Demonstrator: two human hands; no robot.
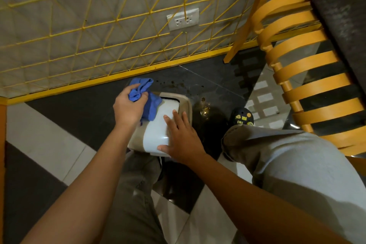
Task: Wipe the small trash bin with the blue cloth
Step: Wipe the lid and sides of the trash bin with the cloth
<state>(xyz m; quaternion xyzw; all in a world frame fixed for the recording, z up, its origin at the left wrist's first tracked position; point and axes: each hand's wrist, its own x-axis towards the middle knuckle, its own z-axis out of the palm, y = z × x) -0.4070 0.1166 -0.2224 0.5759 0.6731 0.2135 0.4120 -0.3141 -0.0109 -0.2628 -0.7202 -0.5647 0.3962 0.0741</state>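
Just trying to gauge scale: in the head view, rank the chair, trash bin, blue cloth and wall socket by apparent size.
1. chair
2. trash bin
3. blue cloth and wall socket: look alike; the cloth is bunched in the left hand, so unranked.

Yellow wire grid [99, 31], wooden chair [301, 77]

Both bare forearms are stretched from the near edge toward the far middle of the scene. The left hand [129, 108] is curled, back upward, and the blue cloth [141, 87] is gripped in its fingers [130, 90]. The right hand [181, 138] is laid flat, fingers straight and spread, on the small trash bin [156, 130], just right of the left hand.
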